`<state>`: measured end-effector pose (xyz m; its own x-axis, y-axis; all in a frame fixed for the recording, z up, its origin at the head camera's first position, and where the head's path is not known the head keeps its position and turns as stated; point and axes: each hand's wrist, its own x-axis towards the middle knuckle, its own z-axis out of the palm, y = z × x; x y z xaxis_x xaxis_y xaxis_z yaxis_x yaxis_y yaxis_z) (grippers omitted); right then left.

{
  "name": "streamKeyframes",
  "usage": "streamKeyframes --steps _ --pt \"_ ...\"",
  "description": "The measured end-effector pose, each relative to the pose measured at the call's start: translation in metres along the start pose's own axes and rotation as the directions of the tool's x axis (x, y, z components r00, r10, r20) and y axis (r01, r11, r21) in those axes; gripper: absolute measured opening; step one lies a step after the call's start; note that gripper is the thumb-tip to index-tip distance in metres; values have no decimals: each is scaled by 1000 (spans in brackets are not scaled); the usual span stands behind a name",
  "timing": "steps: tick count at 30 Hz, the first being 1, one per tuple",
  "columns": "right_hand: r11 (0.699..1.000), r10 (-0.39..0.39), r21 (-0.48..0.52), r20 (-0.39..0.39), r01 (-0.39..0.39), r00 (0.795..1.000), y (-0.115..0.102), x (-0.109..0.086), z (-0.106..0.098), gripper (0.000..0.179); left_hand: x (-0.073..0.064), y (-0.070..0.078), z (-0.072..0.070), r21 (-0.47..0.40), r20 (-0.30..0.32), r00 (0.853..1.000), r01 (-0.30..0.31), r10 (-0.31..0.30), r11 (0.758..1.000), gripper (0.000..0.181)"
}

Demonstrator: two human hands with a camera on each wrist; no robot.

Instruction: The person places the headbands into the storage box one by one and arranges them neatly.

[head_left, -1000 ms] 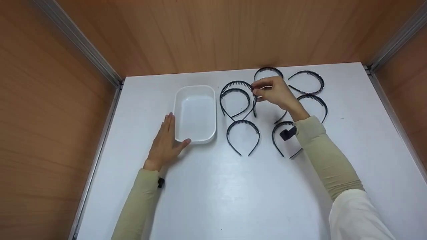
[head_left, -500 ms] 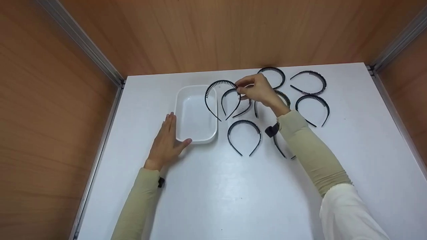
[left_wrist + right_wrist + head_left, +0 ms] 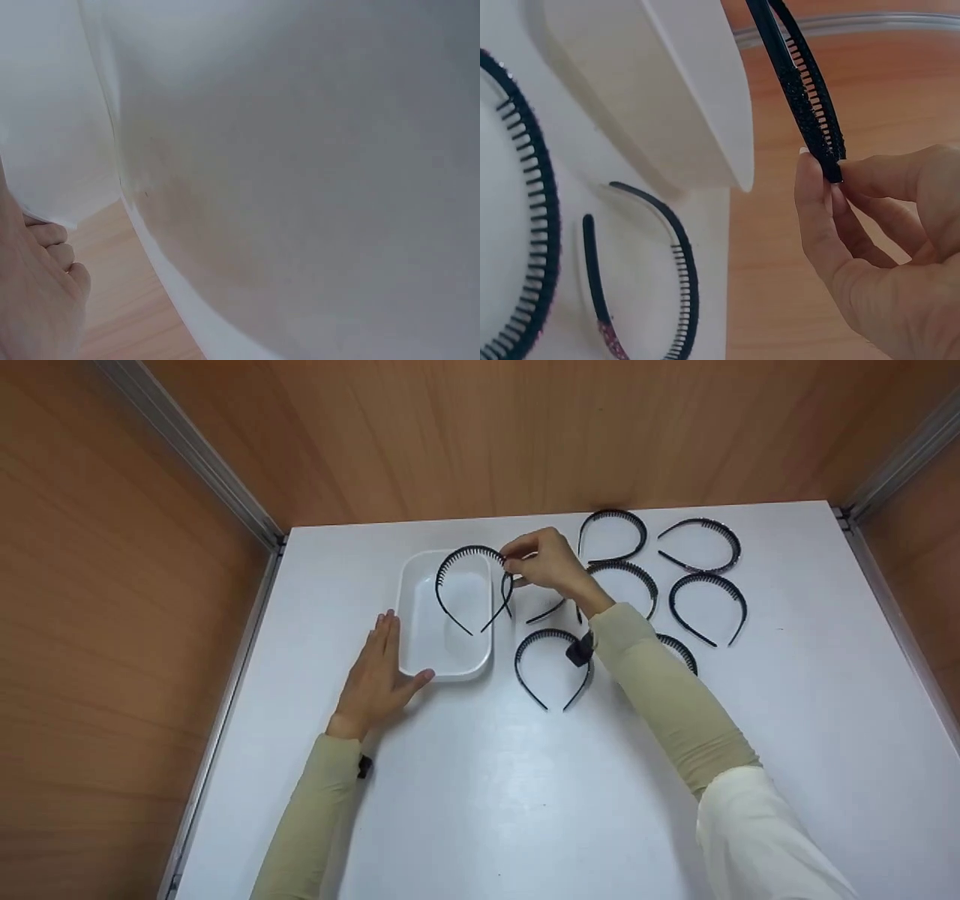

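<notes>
Brought the held headband [image 3: 474, 548] left since the earlier frame, in the right hand [image 3: 551, 564], from above the table [image 3: 450, 810] to above the white tray [image 3: 442, 649]. Kept the left hand [image 3: 372, 679] about where it was.

On the right: pinching the held headband by its right side, between thumb and fingertips. On the left: gripping nothing, with fingers straight along the left wall of the white tray and thumb out at its near edge; apparently steadying.

Held over the right part of the white tray, with arch to the far side, ends pointing near, right side reaching past the right rim. Apart from the rim where visible in the right wrist view.

Judged mid-transfer, not yet lowered in. Seems to call next for slightly more travel left, then lowering and letting go, without catching an end on the rim.

Farther out, to the right: half-hidden headband [image 3: 546, 610] behind the right hand; near headband [image 3: 551, 632] on the near side; then middle headband [image 3: 637, 571], far headband [image 3: 615, 513], far-right headband [image 3: 733, 540], right headband [image 3: 709, 577]. Also a partly covered headband [image 3: 681, 649] under the right sleeve [image 3: 675, 697]. Beyond the far edge, wooden wall [image 3: 480, 435].
</notes>
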<state>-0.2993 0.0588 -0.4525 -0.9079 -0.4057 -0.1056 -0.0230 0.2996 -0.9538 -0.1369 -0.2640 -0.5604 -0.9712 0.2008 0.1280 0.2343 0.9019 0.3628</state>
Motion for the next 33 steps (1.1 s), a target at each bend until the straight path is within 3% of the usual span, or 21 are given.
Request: streamKeyframes --steps 11,20,28,33 --pt "994 -8 -108 -16 6 1000 2 13 34 25 2 2 2 13 1 1000 8 -8 1000 114" --pt "951 -33 -308 -51 15 998 4 19 56 23 3 1 3 -11 -24 1000 -1 1 1000 113" --pt "959 -4 -284 -52 -11 999 5 18 69 25 5 4 4 -17 -28 1000 -7 6 1000 113" --pt "947 -39 -320 -67 15 997 6 18 81 23 0 0 2 -11 -26 1000 1 -1 1000 112"
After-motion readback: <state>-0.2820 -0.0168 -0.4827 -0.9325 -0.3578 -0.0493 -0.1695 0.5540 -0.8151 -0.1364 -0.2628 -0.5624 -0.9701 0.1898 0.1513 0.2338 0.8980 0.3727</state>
